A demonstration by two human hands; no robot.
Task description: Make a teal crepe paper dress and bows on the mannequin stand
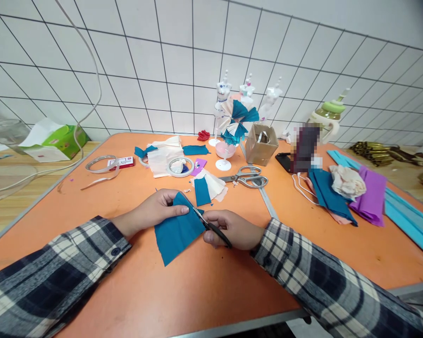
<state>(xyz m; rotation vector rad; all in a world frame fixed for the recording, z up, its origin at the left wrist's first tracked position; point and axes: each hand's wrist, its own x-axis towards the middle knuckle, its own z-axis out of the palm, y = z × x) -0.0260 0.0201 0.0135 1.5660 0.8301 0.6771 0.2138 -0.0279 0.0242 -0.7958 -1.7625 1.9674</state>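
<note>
Between my hands is a teal piece of crepe paper [178,234], tilted above the orange table. My left hand [162,209] pinches its upper left edge, thumb on top. In my right hand [228,227] I grip small scissors [216,230] with black handles, my fingers wrapped round them. Their blades lie along the paper's upper right edge; whether they are open or closed is hard to tell. Just beyond, a teal strip [202,191] rests on a pleated cream paper fan [214,185]. Large silver scissors [248,177] lie flat behind my right hand.
White dress-form figures [223,91] stand at the back, one with a teal and cream paper skirt [239,119]. Nearby are a cardboard box [262,145], tape roll [180,166], measuring tape [102,164] and cream paper [162,155]. Folded purple paper [369,195] and a bottle [327,119] are right.
</note>
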